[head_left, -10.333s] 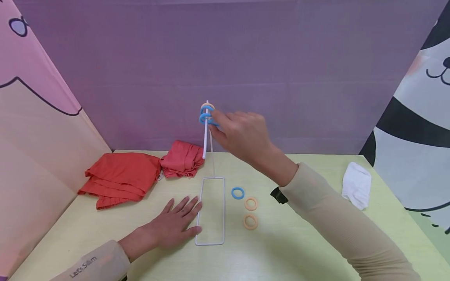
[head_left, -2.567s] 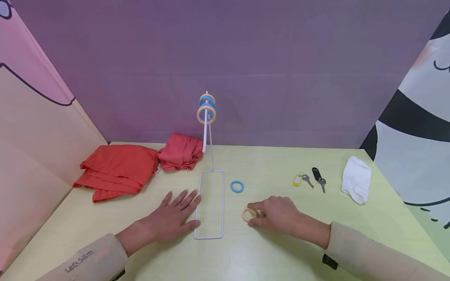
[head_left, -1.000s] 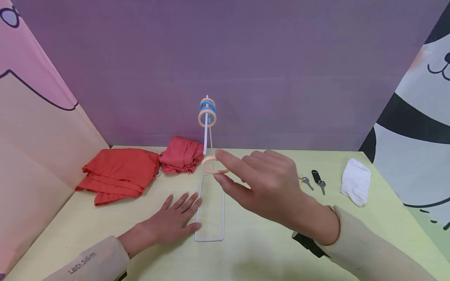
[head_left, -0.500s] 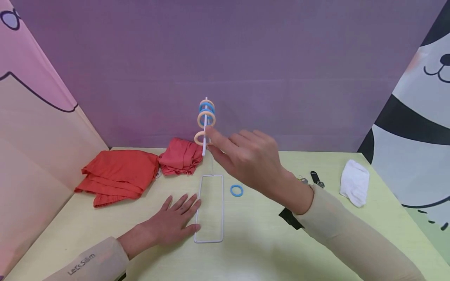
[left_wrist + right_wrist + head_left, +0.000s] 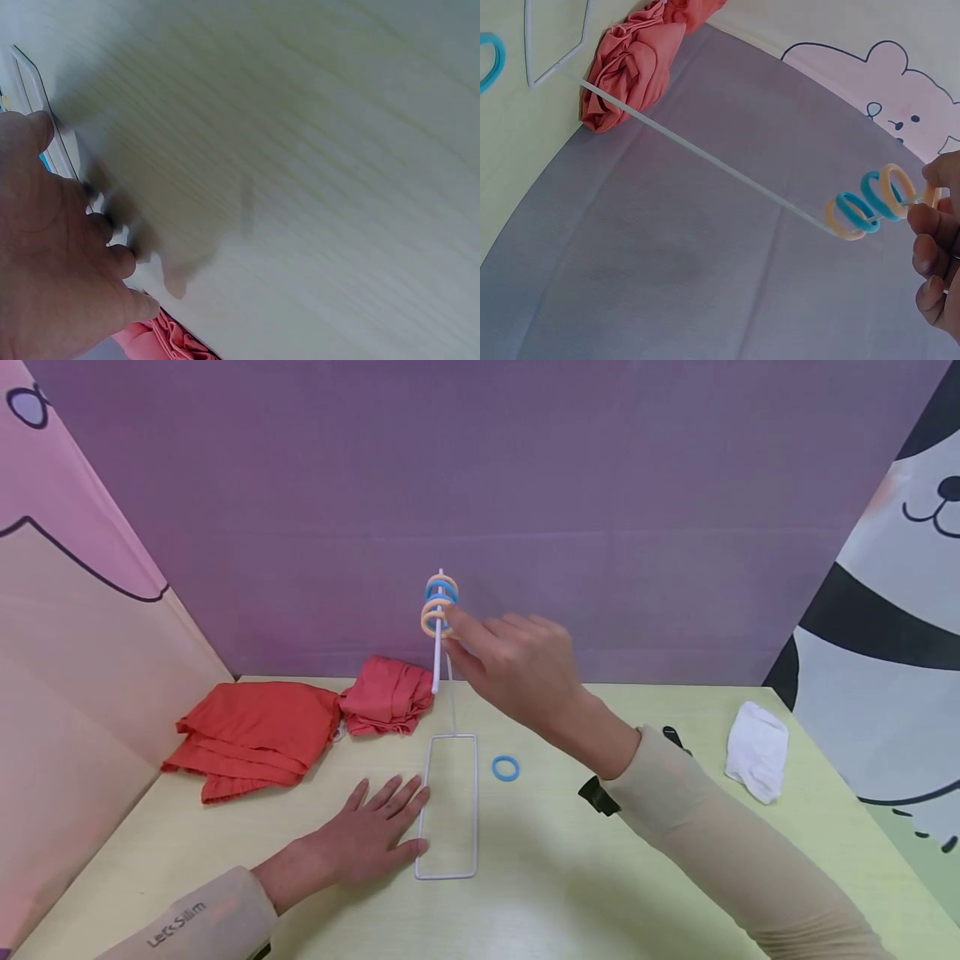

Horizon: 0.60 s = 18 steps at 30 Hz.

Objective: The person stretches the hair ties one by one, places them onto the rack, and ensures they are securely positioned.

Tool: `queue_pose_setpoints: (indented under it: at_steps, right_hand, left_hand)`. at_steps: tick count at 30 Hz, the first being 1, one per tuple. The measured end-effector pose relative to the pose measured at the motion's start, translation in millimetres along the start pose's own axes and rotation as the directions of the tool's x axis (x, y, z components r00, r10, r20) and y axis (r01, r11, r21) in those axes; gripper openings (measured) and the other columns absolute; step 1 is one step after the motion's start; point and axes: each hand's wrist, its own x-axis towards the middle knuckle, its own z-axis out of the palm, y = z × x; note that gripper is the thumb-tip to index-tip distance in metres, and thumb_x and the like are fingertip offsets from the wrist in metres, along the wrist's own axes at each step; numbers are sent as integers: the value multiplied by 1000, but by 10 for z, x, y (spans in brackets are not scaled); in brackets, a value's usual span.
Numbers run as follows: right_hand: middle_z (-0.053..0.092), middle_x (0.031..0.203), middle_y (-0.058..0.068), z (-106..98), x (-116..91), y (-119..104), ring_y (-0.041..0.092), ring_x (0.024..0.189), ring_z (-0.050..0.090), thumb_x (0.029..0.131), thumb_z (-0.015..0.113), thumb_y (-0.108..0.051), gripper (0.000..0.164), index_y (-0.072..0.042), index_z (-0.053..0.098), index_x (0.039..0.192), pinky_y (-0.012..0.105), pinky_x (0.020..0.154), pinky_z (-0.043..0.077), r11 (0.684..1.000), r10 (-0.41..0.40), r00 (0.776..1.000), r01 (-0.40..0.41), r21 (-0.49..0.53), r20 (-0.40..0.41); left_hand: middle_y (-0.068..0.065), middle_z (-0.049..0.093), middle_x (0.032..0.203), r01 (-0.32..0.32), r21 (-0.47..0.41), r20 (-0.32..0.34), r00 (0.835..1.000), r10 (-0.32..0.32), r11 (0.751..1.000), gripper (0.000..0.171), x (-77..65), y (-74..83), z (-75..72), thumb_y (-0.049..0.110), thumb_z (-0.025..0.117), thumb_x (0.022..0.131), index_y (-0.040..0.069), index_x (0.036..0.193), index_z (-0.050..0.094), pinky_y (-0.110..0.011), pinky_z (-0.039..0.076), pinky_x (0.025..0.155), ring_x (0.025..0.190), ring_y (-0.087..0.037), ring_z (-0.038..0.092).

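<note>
A white wire stand (image 5: 476,810) has a rectangular base on the table and a thin upright that bends into a long arm at the top. My right hand (image 5: 517,664) pinches a light-orange ring (image 5: 931,193) between thumb and forefinger, with the stand's arm running through it. Beyond it on the arm hang two blue rings between two other light-orange rings (image 5: 889,174), as the right wrist view shows. My left hand (image 5: 371,842) lies flat, fingers spread, its fingertips and thumb on the base's left side. Right of the base a blue ring (image 5: 495,770) lies on the table.
Two folded red cloths, a larger one (image 5: 258,727) and a smaller one (image 5: 386,693), lie at the back left. A white cloth (image 5: 757,752) is on the right. Part of a black key tag (image 5: 671,735) shows behind my right sleeve. A purple curtain (image 5: 637,527) stands behind the table.
My right hand picked up a light-orange ring from the table, brought it over the arm's near end and slid it back toward the other rings. The left hand has stayed put.
</note>
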Motion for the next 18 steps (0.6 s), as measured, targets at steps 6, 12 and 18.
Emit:
queue_pose_setpoints:
  at_steps: [6,12,18]
  right_hand:
    - [48,49,-3,57,9,21,14,42,42,91,70,-22,6,-16,70,90,26,39,29,1000,23,999,-23,-5,-25]
    - [51,51,-3,71,22,16,14,43,45,91,69,-23,9,-15,71,96,26,40,32,999,37,999,-37,-8,32]
    - [55,53,-3,75,27,9,14,46,52,89,72,-27,16,-16,72,100,27,42,37,998,62,997,-61,-29,53]
  left_hand:
    - [-6,16,170,3,3,4,1000,-3,1000,77,0,0,-2,61,41,101,17,161,22,-67,4,121,157,-36,12]
    - [-5,16,170,7,-2,9,1000,-7,1000,77,-1,5,-3,60,42,101,17,161,22,-67,4,121,157,-35,12]
    - [-5,15,170,10,1,12,1000,-10,1000,76,-2,1,-4,60,42,101,17,161,22,-67,4,121,157,-35,11]
